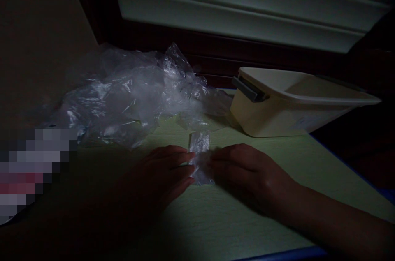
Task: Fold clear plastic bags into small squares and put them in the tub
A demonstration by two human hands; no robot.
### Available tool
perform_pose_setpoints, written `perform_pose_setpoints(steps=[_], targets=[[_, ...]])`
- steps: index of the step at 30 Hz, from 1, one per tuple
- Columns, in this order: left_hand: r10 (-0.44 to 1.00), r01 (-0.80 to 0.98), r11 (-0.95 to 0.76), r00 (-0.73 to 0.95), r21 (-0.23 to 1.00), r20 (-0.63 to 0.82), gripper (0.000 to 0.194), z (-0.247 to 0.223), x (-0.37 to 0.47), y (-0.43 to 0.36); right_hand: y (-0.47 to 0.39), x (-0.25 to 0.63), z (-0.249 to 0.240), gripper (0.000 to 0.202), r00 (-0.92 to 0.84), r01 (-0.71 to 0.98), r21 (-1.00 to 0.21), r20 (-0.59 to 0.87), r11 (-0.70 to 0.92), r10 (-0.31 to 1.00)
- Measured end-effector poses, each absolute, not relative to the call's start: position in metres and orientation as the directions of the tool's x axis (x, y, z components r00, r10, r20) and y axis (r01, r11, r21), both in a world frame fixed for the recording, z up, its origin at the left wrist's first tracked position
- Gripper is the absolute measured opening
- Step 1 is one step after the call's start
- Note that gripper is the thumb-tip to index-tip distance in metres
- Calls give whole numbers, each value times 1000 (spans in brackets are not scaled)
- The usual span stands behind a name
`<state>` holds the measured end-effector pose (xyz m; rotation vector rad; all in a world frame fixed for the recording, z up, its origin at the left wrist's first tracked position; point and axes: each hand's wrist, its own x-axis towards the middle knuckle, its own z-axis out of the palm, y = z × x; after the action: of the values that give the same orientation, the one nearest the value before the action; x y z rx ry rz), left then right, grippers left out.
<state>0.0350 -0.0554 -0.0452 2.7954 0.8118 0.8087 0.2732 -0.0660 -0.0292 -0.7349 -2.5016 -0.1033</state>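
A small folded strip of clear plastic bag (201, 144) lies on the pale green tabletop between my two hands. My left hand (168, 172) rests at its left edge, the fingers stretched out, slightly apart, their tips touching the plastic. On the opposite edge, the fingers of my right hand (242, 166) are bent and pressed together on the plastic; their tips are partly hidden in shadow. Behind the strip spreads a large loose heap of crumpled clear plastic bags (132, 92), reaching toward the left.
A cream plastic bin (265, 119) with a grey handle clip stands at the back right of the table (234, 228). Behind rises a dark wooden frame with pale slatted panels (231, 6). A blue edge borders the table. The lower left is pixelated, and the light is dim.
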Motion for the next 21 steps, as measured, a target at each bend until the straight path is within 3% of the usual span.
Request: perform_pose_setpoints(steps=[4, 8, 12, 16, 21], targets=[[534, 464, -846, 720, 264, 444, 21, -50, 32, -51, -65, 273, -28, 25, -777, 510, -30, 413, 860, 475], [507, 453, -861, 725, 233, 465, 26, -47, 32, -54, -63, 271, -29, 24, -765, 520, -48, 419, 853, 490], [568, 493, -822, 681, 285, 462, 38, -48, 30, -56, -61, 270, -30, 22, -704, 515, -232, 435, 825, 561], [597, 491, -802, 642, 340, 481, 29, -47, 32, -53, -62, 268, -27, 19, -643, 465, -451, 419, 762, 641], [673, 484, -734, 613, 476, 413, 20, -40, 34, -51, -69, 266, -27, 23, -621, 462, -483, 424, 744, 660]])
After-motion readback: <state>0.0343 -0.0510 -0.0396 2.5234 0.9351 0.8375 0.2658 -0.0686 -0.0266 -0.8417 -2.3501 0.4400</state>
